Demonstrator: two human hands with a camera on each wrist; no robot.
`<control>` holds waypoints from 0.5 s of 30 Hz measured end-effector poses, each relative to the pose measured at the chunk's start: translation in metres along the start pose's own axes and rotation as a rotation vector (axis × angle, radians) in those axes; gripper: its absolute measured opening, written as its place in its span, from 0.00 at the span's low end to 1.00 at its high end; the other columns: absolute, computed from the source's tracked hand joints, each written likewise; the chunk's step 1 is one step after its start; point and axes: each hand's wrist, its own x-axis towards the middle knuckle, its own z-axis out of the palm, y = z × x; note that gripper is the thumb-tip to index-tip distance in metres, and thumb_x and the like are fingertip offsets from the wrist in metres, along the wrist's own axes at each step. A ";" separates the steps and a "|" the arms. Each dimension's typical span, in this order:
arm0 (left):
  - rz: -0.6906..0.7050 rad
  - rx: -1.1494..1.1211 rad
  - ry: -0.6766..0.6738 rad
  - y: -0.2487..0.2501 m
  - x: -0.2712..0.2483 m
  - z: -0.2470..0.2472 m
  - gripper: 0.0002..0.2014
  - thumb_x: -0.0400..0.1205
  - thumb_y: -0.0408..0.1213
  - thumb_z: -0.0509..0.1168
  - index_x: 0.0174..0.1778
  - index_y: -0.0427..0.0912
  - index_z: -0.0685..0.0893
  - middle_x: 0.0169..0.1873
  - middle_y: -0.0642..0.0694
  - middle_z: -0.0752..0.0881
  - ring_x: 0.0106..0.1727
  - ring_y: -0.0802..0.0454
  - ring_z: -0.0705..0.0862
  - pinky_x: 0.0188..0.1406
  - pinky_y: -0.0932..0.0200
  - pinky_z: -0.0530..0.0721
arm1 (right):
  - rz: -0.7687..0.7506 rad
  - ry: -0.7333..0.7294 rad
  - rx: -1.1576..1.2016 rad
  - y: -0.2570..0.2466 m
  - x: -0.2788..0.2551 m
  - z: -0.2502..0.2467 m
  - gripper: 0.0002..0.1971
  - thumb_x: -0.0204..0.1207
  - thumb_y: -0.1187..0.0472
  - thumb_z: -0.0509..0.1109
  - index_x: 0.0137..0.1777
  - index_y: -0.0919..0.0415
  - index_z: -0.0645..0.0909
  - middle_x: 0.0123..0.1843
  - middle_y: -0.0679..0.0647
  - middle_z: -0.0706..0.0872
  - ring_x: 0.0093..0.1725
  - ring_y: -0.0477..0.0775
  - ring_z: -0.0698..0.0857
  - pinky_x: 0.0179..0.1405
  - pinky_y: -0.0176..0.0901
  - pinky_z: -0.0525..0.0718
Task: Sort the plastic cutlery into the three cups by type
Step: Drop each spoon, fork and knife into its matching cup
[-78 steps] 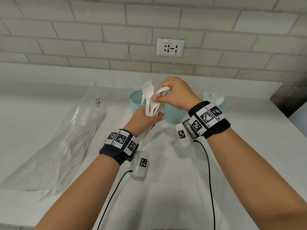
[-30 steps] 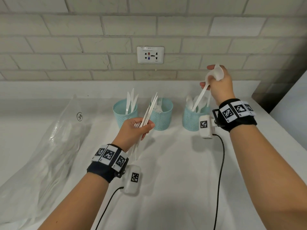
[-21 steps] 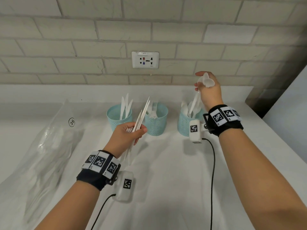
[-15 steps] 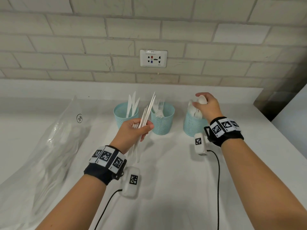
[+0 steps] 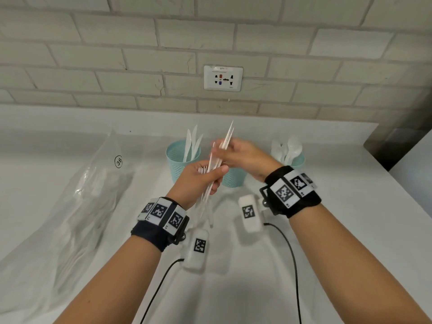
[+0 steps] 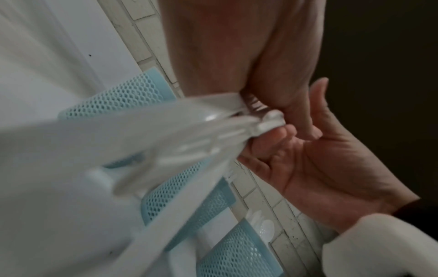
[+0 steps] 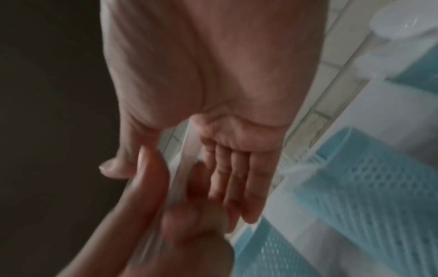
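Note:
My left hand grips a bundle of white plastic cutlery, held upright in front of the cups. My right hand has reached across to the bundle's upper part. In the left wrist view its fingers curl against the heads of the cutlery, and its thumb stands apart. Three teal mesh cups stand in a row. The left cup holds knives. The middle cup is mostly hidden behind my hands. The right cup holds spoons.
A large clear plastic bag lies on the white counter at the left. A brick wall with a socket rises behind the cups. Black cables trail from both wrist units. The counter ends at the right.
My right hand let go of the spoons in the right cup and swung left to the bundle. My left hand kept its grip and lifted the bundle slightly.

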 end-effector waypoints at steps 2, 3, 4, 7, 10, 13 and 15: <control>0.016 0.016 -0.001 0.001 -0.001 -0.004 0.05 0.80 0.31 0.67 0.38 0.40 0.82 0.24 0.47 0.79 0.21 0.54 0.74 0.20 0.64 0.73 | -0.024 -0.082 0.052 0.004 0.002 0.013 0.06 0.78 0.58 0.68 0.49 0.60 0.80 0.40 0.58 0.89 0.33 0.56 0.88 0.38 0.43 0.87; 0.023 0.025 0.001 0.002 -0.002 -0.007 0.05 0.80 0.32 0.67 0.37 0.39 0.82 0.24 0.46 0.79 0.20 0.54 0.74 0.20 0.63 0.74 | -0.029 -0.075 0.081 0.006 0.003 0.016 0.06 0.79 0.59 0.67 0.49 0.62 0.81 0.39 0.57 0.89 0.31 0.54 0.88 0.36 0.41 0.86; 0.034 0.032 0.006 0.001 -0.003 -0.010 0.06 0.80 0.34 0.67 0.38 0.36 0.82 0.24 0.46 0.79 0.20 0.54 0.74 0.21 0.63 0.74 | -0.027 -0.069 0.113 0.007 0.005 0.018 0.09 0.80 0.60 0.66 0.52 0.65 0.81 0.40 0.56 0.90 0.31 0.51 0.89 0.37 0.39 0.86; 0.055 0.061 0.034 0.000 -0.006 -0.017 0.20 0.80 0.42 0.65 0.44 0.23 0.82 0.24 0.47 0.80 0.19 0.54 0.74 0.22 0.63 0.75 | -0.027 -0.090 0.166 0.005 0.009 0.023 0.09 0.83 0.60 0.60 0.55 0.65 0.78 0.50 0.58 0.89 0.42 0.48 0.91 0.50 0.37 0.87; 0.065 0.083 0.068 -0.001 -0.009 -0.023 0.15 0.86 0.38 0.58 0.41 0.35 0.86 0.24 0.46 0.82 0.19 0.53 0.74 0.23 0.62 0.76 | -0.032 -0.073 0.204 -0.002 0.012 0.028 0.08 0.85 0.60 0.58 0.50 0.61 0.77 0.51 0.57 0.89 0.47 0.51 0.90 0.47 0.37 0.87; 0.045 0.048 0.105 0.001 -0.012 -0.030 0.17 0.87 0.38 0.56 0.43 0.33 0.86 0.24 0.44 0.83 0.19 0.53 0.77 0.22 0.62 0.79 | -0.047 -0.017 0.273 -0.011 0.019 0.029 0.07 0.85 0.60 0.57 0.51 0.62 0.75 0.46 0.56 0.90 0.43 0.50 0.91 0.43 0.40 0.89; 0.032 0.030 0.155 0.002 -0.013 -0.040 0.18 0.87 0.40 0.56 0.42 0.31 0.85 0.23 0.45 0.84 0.17 0.54 0.77 0.19 0.63 0.79 | -0.081 0.041 0.339 -0.021 0.024 0.025 0.07 0.85 0.61 0.56 0.47 0.61 0.74 0.43 0.56 0.90 0.41 0.51 0.91 0.45 0.43 0.90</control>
